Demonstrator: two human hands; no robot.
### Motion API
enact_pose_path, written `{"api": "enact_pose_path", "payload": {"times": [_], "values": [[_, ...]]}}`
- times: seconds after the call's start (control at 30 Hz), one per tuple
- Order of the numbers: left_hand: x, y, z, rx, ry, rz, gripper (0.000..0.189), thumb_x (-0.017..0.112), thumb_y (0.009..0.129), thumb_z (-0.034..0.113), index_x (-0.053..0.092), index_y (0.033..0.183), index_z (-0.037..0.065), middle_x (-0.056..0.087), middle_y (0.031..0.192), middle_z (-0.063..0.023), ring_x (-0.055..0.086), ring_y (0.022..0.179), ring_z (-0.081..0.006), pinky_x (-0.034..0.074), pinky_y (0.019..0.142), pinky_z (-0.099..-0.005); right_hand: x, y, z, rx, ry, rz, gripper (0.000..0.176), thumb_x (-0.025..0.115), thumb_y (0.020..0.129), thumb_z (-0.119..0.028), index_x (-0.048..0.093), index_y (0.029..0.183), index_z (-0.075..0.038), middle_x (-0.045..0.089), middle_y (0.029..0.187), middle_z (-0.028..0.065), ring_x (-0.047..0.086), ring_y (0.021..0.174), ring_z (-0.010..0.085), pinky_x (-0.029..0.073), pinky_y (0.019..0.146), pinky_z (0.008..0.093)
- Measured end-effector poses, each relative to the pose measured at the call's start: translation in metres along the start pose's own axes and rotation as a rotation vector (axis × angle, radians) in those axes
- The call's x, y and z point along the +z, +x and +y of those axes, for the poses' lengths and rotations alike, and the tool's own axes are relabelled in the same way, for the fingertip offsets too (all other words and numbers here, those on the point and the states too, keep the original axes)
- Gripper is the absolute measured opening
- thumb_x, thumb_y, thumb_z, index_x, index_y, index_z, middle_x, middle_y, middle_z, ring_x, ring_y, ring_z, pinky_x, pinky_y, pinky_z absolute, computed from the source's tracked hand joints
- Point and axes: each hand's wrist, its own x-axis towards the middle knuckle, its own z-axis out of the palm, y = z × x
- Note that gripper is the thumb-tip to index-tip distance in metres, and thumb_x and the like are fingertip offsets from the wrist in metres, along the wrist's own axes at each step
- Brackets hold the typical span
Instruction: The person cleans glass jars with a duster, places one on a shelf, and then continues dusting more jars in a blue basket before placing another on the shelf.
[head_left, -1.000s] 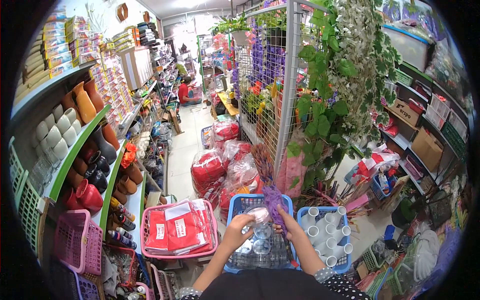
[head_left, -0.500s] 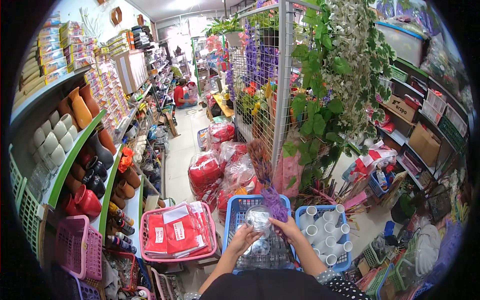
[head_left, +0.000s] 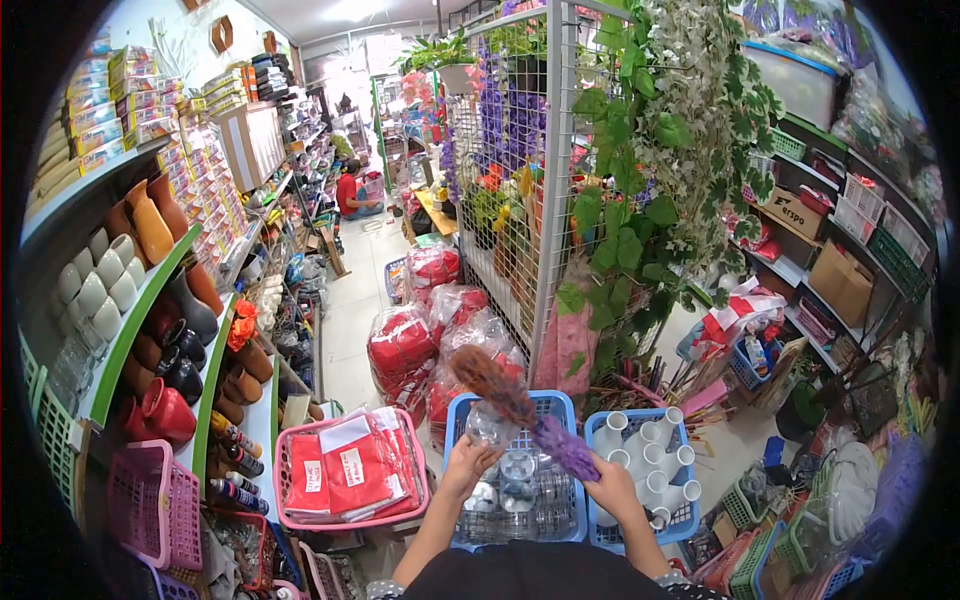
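Note:
My left hand [head_left: 467, 469] is closed around a clear round glass vessel [head_left: 488, 424], held up over the near end of a blue basket. Closed on the purple end of a feather duster [head_left: 568, 450] is my right hand [head_left: 612, 488]. The duster's brown, fluffy end slants up to the left, right at the glass's rim in this view. Below, the blue basket [head_left: 580, 497] holds several clear glass pieces [head_left: 517, 468] in rows. Just right of my right hand, a second blue basket [head_left: 687, 527] carries several white narrow-necked vases [head_left: 655, 453].
A pink basket [head_left: 424, 462] of red packets stands on the left, near shelves with vases [head_left: 168, 407]. Plastic-wrapped red bundles [head_left: 403, 342] lie ahead. A wire rack [head_left: 552, 250] hung with artificial vines rises at centre. A person in red [head_left: 348, 193] sits far down the aisle.
The duster has tilted from nearly upright to slanting left, its brown end now by the glass. My right hand has moved right and down; my left hand has shifted slightly left with the glass.

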Motion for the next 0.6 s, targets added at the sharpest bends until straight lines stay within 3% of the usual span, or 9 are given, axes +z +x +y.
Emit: {"api": "enact_pose_path", "payload": {"times": [0.13,0.17,0.27,0.3,0.33,0.43,0.47,0.53,0.6], "values": [[-0.003,0.004,-0.008,0.042,0.006,0.041,0.031,0.055,0.089,0.015,0.045,0.116,0.005,0.057,0.111,-0.0107,0.058,0.105,-0.0248,0.046,0.095,-0.0421,-0.018,-0.001,0.005,-0.074,0.181,-0.232,0.042,0.062,0.076,-0.030,0.058,0.116,-0.018,0.062,0.080,0.0199,0.060,0.073,0.0394,0.046,0.064,0.0450],[-0.011,0.009,-0.011,0.011,-0.005,-0.005,0.034,0.056,0.089,0.017,0.044,0.118,0.006,0.057,0.113,-0.0097,0.057,0.107,-0.0250,0.046,0.095,-0.0418,-0.024,-0.002,-0.001,-0.039,0.033,-0.110,0.043,0.062,0.076,-0.032,0.058,0.116,-0.019,0.062,0.081,0.0206,0.060,0.076,0.0385,0.047,0.066,0.0442],[-0.018,0.012,-0.010,-0.023,-0.005,-0.017,0.037,0.056,0.089,0.018,0.043,0.122,0.006,0.056,0.116,-0.0090,0.056,0.108,-0.0256,0.045,0.095,-0.0418,-0.023,-0.005,0.019,-0.040,0.061,-0.147,0.042,0.063,0.076,-0.034,0.059,0.115,-0.020,0.062,0.080,0.0200,0.060,0.076,0.0379,0.047,0.065,0.0437],[-0.015,0.007,-0.006,0.019,-0.055,0.019,0.031,0.054,0.089,0.013,0.045,0.118,0.005,0.057,0.113,-0.0096,0.057,0.106,-0.0258,0.046,0.095,-0.0426,-0.024,-0.004,0.022,-0.125,0.279,-0.236,0.040,0.063,0.076,-0.034,0.061,0.113,-0.020,0.062,0.080,0.0201,0.061,0.076,0.0375,0.047,0.065,0.0440],[-0.013,0.005,-0.001,0.059,-0.103,0.053,0.026,0.053,0.089,0.009,0.046,0.113,0.003,0.058,0.110,-0.0102,0.058,0.104,-0.0261,0.046,0.094,-0.0434,-0.026,-0.007,0.023,-0.128,0.280,-0.238,0.040,0.063,0.076,-0.034,0.061,0.113,-0.020,0.062,0.080,0.0201,0.061,0.076,0.0375,0.047,0.065,0.0440],[-0.020,0.013,0.007,0.081,-0.093,0.017,0.028,0.054,0.088,0.008,0.046,0.115,0.003,0.058,0.111,-0.0100,0.059,0.104,-0.0259,0.048,0.093,-0.0414,-0.040,-0.015,0.017,0.007,-0.043,-0.051,0.037,0.063,0.076,-0.034,0.063,0.110,-0.019,0.062,0.079,0.0201,0.061,0.075,0.0364,0.047,0.065,0.0432],[-0.022,0.015,0.008,0.063,-0.051,0.027,0.030,0.054,0.088,0.007,0.045,0.117,0.004,0.058,0.112,-0.0099,0.059,0.104,-0.0257,0.048,0.092,-0.0413,-0.039,-0.015,0.020,0.008,-0.044,-0.054,0.037,0.063,0.076,-0.034,0.063,0.110,-0.019,0.062,0.079,0.0201,0.061,0.075,0.0364,0.047,0.065,0.0432],[-0.017,0.013,0.010,0.071,-0.051,0.055,0.030,0.052,0.088,0.006,0.045,0.117,0.004,0.058,0.111,-0.0104,0.059,0.103,-0.0251,0.048,0.092,-0.0408,-0.040,-0.013,0.027,-0.136,0.240,-0.240,0.037,0.064,0.075,-0.033,0.063,0.110,-0.020,0.062,0.077,0.0198,0.061,0.073,0.0368,0.047,0.064,0.0433],[-0.015,0.011,0.012,0.074,-0.009,0.047,0.042,0.053,0.090,0.014,0.038,0.127,0.003,0.054,0.121,-0.0132,0.056,0.109,-0.0257,0.046,0.095,-0.0403,-0.043,-0.010,0.016,-0.091,0.116,-0.164,0.037,0.064,0.076,-0.032,0.063,0.110,-0.019,0.062,0.077,0.0201,0.061,0.073,0.0368,0.047,0.064,0.0429]]}}
